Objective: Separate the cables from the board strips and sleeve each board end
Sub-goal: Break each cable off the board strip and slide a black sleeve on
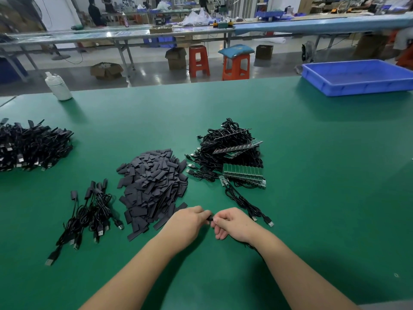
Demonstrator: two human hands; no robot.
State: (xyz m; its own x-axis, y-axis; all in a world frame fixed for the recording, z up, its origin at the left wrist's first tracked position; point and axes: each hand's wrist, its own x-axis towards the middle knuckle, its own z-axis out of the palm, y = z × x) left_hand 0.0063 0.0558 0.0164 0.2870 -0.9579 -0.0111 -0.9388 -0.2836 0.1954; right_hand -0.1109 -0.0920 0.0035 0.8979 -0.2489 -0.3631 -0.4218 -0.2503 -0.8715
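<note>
Left hand and right hand pinch a small black piece between them — probably a sleeve.

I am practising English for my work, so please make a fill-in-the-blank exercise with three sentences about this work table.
1. The pile of flat black sleeves lies ____ the small bundle of sleeved cables and the stack of board strips.
2. The tray at the far right of the table is ____ in colour.
3. The left hand and right hand pinch one small ____ piece together.

Missing words: between; blue; black
</note>
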